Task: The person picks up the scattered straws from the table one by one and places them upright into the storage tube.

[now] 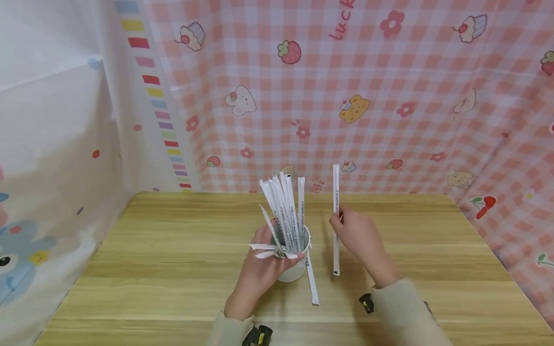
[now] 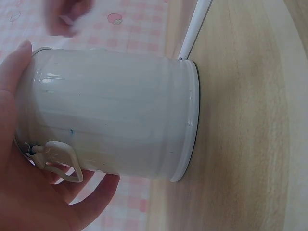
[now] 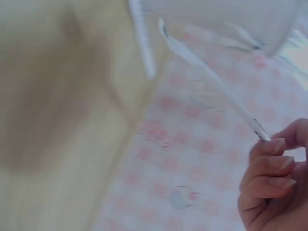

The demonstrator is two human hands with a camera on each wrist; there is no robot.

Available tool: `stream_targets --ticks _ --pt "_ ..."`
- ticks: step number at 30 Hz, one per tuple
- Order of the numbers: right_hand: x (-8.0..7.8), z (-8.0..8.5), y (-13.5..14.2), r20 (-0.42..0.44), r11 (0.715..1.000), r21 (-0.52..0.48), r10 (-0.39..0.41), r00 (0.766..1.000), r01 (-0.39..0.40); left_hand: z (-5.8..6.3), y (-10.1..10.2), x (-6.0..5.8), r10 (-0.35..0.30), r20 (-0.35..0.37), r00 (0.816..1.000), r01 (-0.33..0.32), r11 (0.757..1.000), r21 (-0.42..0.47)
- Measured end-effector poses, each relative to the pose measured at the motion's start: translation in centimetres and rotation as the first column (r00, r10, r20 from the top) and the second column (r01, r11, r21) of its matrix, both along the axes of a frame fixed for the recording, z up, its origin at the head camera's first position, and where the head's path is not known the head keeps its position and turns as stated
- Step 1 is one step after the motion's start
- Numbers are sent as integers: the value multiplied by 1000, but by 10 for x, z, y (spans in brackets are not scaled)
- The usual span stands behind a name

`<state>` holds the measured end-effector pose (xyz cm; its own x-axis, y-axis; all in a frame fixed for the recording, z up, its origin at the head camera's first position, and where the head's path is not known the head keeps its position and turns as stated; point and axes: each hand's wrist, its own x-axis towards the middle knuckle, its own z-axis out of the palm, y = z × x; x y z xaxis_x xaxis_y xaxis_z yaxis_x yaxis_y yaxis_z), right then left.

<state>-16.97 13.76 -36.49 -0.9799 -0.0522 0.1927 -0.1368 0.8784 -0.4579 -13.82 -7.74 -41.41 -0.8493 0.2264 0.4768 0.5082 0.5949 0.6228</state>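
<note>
A white metal bucket (image 2: 115,106) with a small side handle (image 2: 65,161) stands on the table, filled with several paper-wrapped straws (image 1: 285,211). My left hand (image 1: 259,269) grips it near the rim, thumb on one side and fingers curled round the other. White ends (image 1: 263,247) poke out leftward over that hand. Right of the bucket, my right hand (image 1: 357,233) pinches a single wrapped straw (image 1: 336,187) near its middle, and it hangs upright in the head view. One more wrapped straw (image 1: 312,286) slants down beside the bucket's right side, its upper end hidden behind the rim.
The wooden table (image 1: 173,240) ends at a pink checked cloth (image 1: 268,120) hung behind it. A white patterned cloth (image 1: 56,144) walls the left side, and checked cloth (image 1: 519,192) continues on the right.
</note>
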Motion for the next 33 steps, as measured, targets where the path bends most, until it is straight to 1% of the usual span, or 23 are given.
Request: stream_targets --ticks 2,4,6,9,13,17,19,22,27,30,33 --pt "3 13 -2 -81 1000 -12 8 997 -9 0 1 0 -5 -2 1000 5 1000 -1" --pt "6 25 -6 -166 999 -18 25 986 -29 -1 1 0 -2 -1 1000 2 1000 -3" --pt "9 37 -10 -249 998 -15 51 967 -57 -1 0 0 4 2 1000 -4 1000 -6" --pt "15 55 -16 -352 995 -14 91 932 -103 -1 0 0 -1 12 1000 1 1000 2" --pt "22 76 -25 -431 988 -22 128 893 -153 0 0 -1 -17 15 1000 17 1000 8" --pt "25 88 -33 -480 983 -6 160 862 -186 1 0 -2 -32 -8 999 32 999 6" --pt "25 89 -37 -504 979 18 185 844 -203 1 0 -2 -32 -18 999 32 999 2" --pt "24 86 -42 -518 972 43 219 827 -230 1 1 -3 -35 -36 999 34 999 -6" --pt "23 73 -47 -512 964 75 258 819 -257 0 0 -2 -30 -69 997 29 999 -24" --pt "22 63 -48 -491 963 97 265 830 -250 0 -1 -1 -26 -79 997 24 999 -30" --pt "21 52 -50 -438 965 101 262 860 -243 -1 -1 -1 -21 -77 997 18 999 -39"
